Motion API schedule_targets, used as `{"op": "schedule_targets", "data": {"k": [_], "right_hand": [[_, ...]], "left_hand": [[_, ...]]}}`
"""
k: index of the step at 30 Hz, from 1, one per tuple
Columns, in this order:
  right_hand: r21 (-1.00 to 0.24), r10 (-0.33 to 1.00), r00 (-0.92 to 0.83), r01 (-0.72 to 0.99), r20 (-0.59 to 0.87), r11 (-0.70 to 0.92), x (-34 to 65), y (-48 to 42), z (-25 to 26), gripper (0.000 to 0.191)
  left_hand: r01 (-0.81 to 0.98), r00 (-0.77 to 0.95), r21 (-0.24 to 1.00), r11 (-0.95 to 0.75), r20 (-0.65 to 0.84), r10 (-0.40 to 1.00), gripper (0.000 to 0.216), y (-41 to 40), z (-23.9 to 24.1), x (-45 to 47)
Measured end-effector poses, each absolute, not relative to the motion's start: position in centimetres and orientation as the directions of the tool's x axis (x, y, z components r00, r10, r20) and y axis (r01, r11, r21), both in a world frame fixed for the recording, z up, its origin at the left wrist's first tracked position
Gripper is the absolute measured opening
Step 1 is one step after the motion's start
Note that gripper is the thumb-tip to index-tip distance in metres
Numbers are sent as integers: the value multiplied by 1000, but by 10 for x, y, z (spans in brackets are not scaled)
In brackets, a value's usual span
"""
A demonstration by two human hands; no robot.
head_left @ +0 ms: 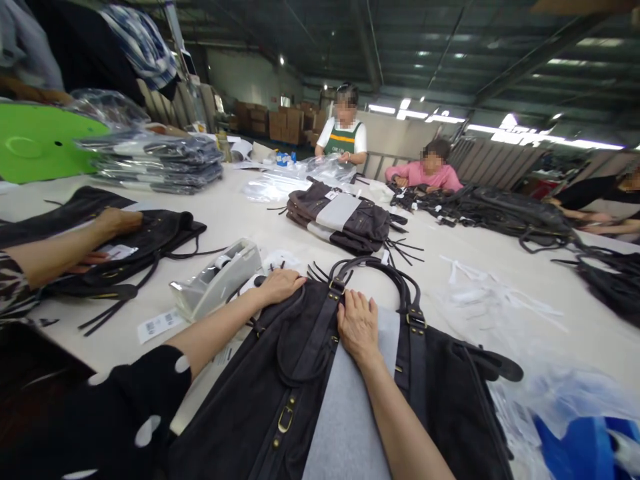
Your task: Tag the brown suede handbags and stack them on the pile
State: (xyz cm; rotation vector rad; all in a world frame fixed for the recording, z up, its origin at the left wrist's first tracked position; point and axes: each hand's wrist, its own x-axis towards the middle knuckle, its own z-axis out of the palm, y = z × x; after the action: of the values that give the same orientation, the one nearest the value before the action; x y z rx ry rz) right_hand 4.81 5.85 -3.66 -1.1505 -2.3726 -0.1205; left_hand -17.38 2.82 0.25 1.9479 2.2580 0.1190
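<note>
A dark handbag [310,373] with buckled straps, brass-coloured fittings and two looped handles lies on the table in front of me. A grey strip of paper or cloth [345,413] runs down its middle. My left hand [283,285] grips the bag's top edge at the left, its fingers partly hidden. My right hand [359,327] lies with fingers stretched out on the grey strip, beside a strap and below the handles. A white tape dispenser [220,277] stands beyond my left forearm, and a printed label sheet [160,325] lies near it.
At left, another person's hand [117,223] works on a dark bag [165,233]. Stacked bags [340,217] lie ahead, and plastic-wrapped packs [155,160] stand back left. People sit or stand across the table. White strips [500,293] and blue-and-clear plastic [575,427] lie right.
</note>
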Motion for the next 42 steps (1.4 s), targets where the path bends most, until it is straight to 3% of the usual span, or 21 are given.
{"op": "schedule_targets", "data": {"k": [4, 7, 15, 25, 34, 42], "right_hand": [[-146, 717, -517, 755, 468, 639, 47, 59, -37, 39], [-160, 724, -512, 755, 463, 636, 46, 60, -38, 39], [-164, 735, -506, 762, 451, 626, 45, 61, -39, 39], [-176, 750, -500, 769, 433, 615, 45, 61, -35, 38], [-178, 732, -490, 760, 473, 625, 45, 63, -39, 37], [-176, 724, -485, 758, 491, 628, 45, 63, -39, 37]], "left_hand": [[947, -271, 157, 281, -83, 959, 54, 7, -5, -159], [930, -300, 184, 317, -118, 947, 45, 10, -2, -169], [865, -491, 69, 497, -84, 867, 36, 54, 1, -246], [853, -521, -24, 521, -83, 849, 50, 61, -11, -257], [869, -494, -53, 492, -126, 860, 18, 67, 13, -268], [857, -511, -12, 515, -138, 848, 28, 67, 19, -273]]}}
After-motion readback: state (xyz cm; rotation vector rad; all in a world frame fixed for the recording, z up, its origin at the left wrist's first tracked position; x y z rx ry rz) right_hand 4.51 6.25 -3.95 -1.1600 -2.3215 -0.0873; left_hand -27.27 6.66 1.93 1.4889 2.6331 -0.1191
